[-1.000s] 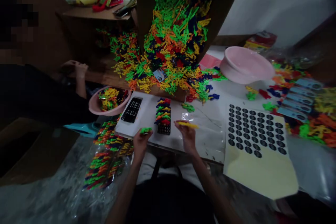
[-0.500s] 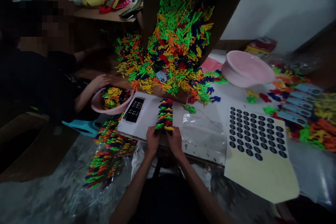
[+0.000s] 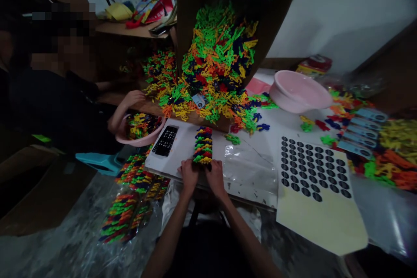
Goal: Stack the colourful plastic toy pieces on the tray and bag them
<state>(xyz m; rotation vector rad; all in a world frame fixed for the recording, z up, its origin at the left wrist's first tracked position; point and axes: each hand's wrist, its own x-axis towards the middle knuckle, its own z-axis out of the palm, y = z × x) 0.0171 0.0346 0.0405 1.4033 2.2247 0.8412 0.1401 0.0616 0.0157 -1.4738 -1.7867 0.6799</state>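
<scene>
A row of small plastic figures (image 3: 203, 144) in green, yellow, blue, orange and red lies on the white tabletop, pointing away from me. My left hand (image 3: 189, 175) is closed at its near left corner, and my right hand (image 3: 215, 176) at the near right corner. Both sets of fingers are curled against the near end; the fingertips are partly hidden. Right of the row lies a clear plastic bag (image 3: 249, 167), flat on the table, with a loose green figure (image 3: 233, 139) above it. A black panel with white marks (image 3: 165, 140) lies to the left.
A large heap of figures (image 3: 215, 65) spills from a cardboard box. On the right are a pink basin (image 3: 298, 91), a sticker sheet (image 3: 321, 221) and blue cards (image 3: 363, 132). At left, a co-worker's hand (image 3: 135, 97) is above another pink basin (image 3: 140, 141); bagged figures (image 3: 119, 217) lie below.
The view has tilted up slightly, so things sit lower. My hands stay at the near end of the row, and the co-worker's hand has shifted a little to the right.
</scene>
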